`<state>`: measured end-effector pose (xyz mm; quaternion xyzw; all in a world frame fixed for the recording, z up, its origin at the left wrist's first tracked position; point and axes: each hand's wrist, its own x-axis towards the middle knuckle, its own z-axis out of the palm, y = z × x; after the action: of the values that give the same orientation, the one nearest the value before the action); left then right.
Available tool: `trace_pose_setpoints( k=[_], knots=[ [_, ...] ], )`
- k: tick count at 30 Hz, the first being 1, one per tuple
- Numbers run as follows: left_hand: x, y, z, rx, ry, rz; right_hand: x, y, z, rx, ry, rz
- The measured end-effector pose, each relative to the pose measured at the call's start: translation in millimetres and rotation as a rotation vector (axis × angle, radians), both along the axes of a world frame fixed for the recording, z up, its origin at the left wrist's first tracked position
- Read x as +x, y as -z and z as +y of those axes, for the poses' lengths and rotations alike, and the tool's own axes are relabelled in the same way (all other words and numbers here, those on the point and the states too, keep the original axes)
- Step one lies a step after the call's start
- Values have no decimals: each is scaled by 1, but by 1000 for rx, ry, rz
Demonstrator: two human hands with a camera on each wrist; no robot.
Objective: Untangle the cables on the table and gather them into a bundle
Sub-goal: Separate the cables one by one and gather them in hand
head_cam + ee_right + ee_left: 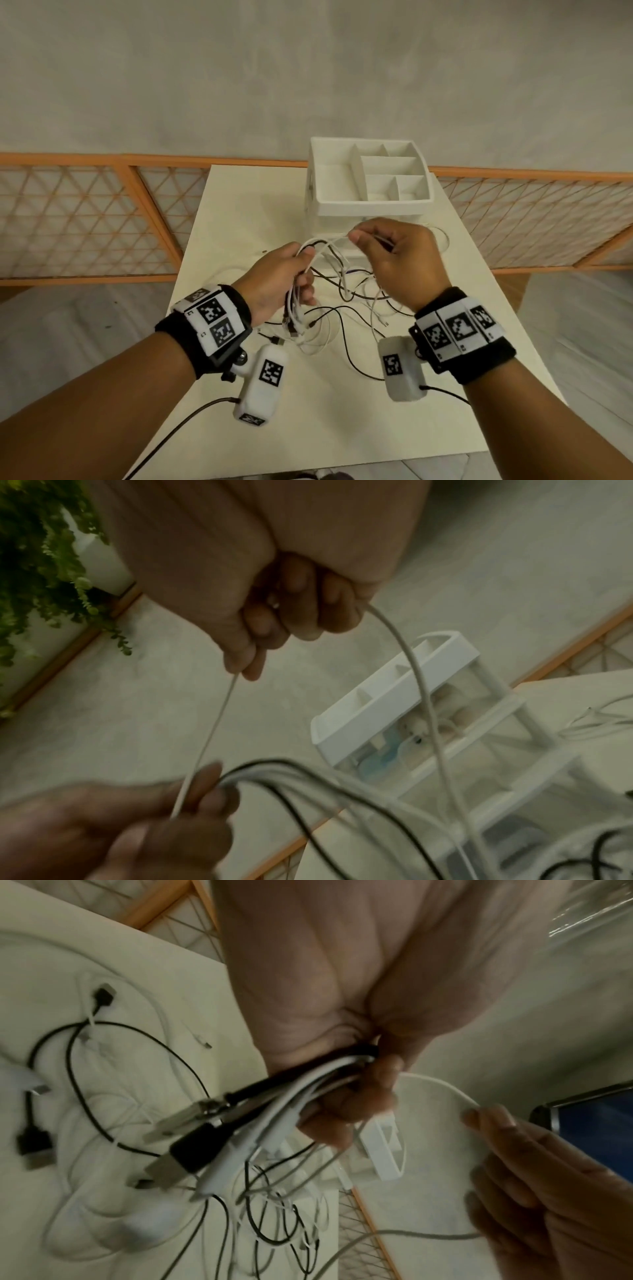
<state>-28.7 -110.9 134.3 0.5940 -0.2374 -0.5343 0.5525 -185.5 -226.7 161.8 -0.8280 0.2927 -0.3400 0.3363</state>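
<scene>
My left hand (pixel 291 274) grips a bundle of white and black cables (pixel 296 301) in its fist; their plug ends (pixel 192 1139) hang below the palm. My right hand (pixel 387 246) pinches one white cable (pixel 334 238) between thumb and forefinger and holds it up, stretched across to the left fist. In the right wrist view this white cable (pixel 214 729) runs from the right fingers (pixel 260 631) down to the left hand (pixel 143 826). More loose black and white cables (pixel 356 298) lie tangled on the white table (pixel 239 212) beneath both hands.
A white compartment organizer (pixel 370 178) on a clear-drawer stand sits at the table's far edge, just beyond my right hand. An orange lattice fence (pixel 85 219) runs behind the table. A green plant (pixel 37 561) shows in the right wrist view.
</scene>
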Motion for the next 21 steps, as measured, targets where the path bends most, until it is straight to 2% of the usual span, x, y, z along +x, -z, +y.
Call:
trace_pose_setpoints(
  k=[3, 6, 8, 10, 12, 14, 17, 21],
  knots=[
    [10, 8, 9, 26, -6, -8, -11, -8, -23, 13, 128, 6],
    [21, 12, 17, 70, 4, -103, -28, -6, -49, 61, 207, 136],
    [28, 12, 21, 74, 0, -141, -39, 2, -65, 102, 179, 362],
    [34, 12, 25, 78, 7, -183, -47, 19, -78, 54, 165, 648],
    [37, 12, 28, 102, 46, -265, -55, 37, -91, 6, 266, 781],
    [39, 13, 30, 141, 74, -347, -63, 41, -104, 102, 450, 745],
    [41, 16, 34, 185, 81, -442, -73, 35, -123, 190, 578, 501],
    [38, 20, 32, 203, 132, -525, -72, 19, -120, 52, 599, 161]
  ],
)
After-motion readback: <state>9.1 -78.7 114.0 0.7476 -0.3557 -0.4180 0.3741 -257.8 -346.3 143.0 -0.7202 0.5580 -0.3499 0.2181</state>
